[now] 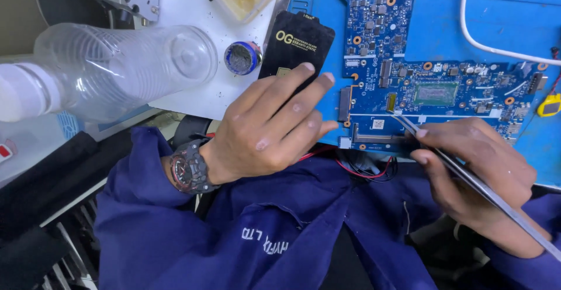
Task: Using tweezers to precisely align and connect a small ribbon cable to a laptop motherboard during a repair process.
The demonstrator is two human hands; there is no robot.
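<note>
Hands: left (269, 132) flat, open on circuit board (409, 85) edge; right (473, 173) pinching tweezers (467, 179), tips on board.

A single head-worn view looks steeply down from close above the worktop (444, 9), which fills the upper half of the frame. The wearer's own blue sleeves (146, 208) and lap take the lower half, very near the lens.

Flat black rectangular packet (295, 43) with yellow lettering, on the white surface beside the blue mat, lower edge under the left hand's fingertips (310, 68), small white square sticker (378, 124) on the blue circuit board (409, 68)
</note>
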